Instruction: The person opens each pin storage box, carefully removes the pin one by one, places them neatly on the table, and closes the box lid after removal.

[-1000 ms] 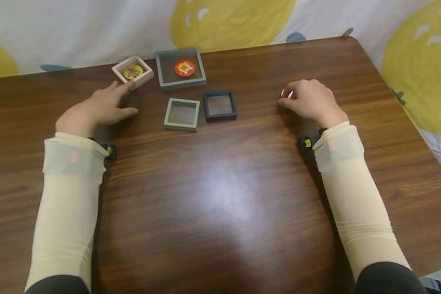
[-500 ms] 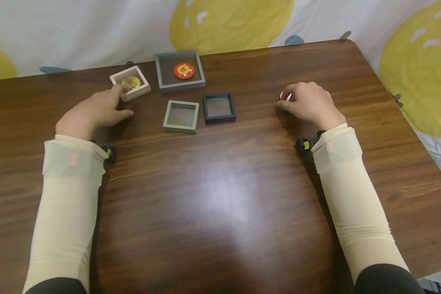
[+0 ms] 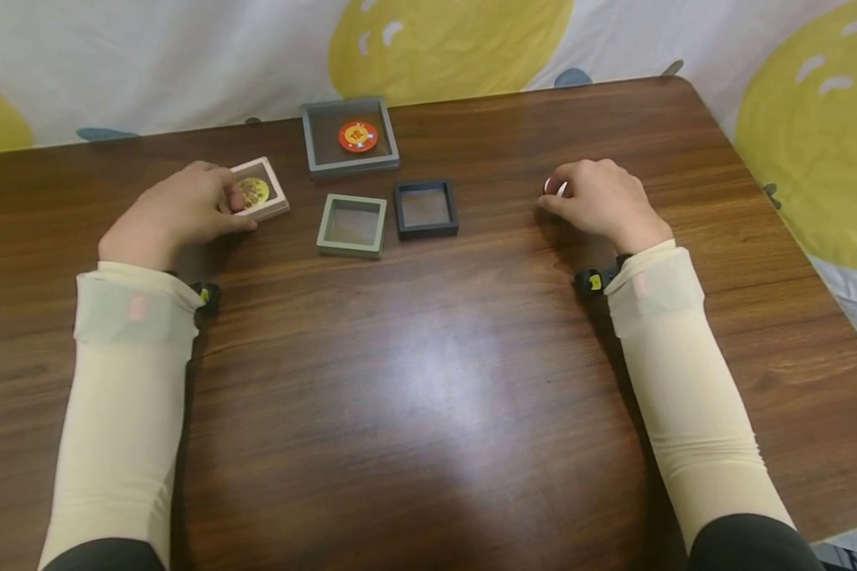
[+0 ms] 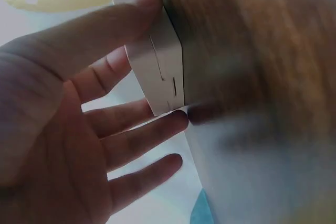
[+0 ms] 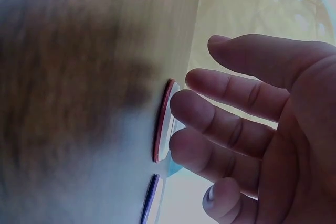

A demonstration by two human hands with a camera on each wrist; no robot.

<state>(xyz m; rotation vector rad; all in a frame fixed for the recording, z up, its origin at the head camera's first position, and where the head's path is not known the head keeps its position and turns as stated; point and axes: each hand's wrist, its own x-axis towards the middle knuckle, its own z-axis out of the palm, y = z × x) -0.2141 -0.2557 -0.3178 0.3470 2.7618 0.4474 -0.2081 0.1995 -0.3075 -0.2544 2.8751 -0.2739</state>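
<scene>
My left hand (image 3: 174, 208) grips the left side of a pale pink square display frame (image 3: 270, 208), which has a clear window and a yellow round disc (image 3: 255, 190) inside. In the left wrist view, the thumb lies on one face of the frame (image 4: 157, 72) and several fingers reach behind it. Over the table's right part, my right hand (image 3: 607, 198) hovers with loosely bent fingers around a round disc (image 3: 561, 189). The right wrist view shows fingertips close to this red-edged disc (image 5: 165, 124); the thumb stands apart from it. Whether they touch, I cannot tell.
A grey display frame (image 3: 357, 166) holding a red and yellow disc (image 3: 358, 137) lies at the back. Before it are a green frame (image 3: 350, 251) and a navy frame (image 3: 429, 230). A blue-edged disc (image 5: 150, 200) lies past the red-edged one on the wooden table (image 3: 428, 396).
The pink frame has come nearer along the table and turned slightly, drawn by my left hand, whose thumb and fingers have closed on it. My right hand has stayed almost still.
</scene>
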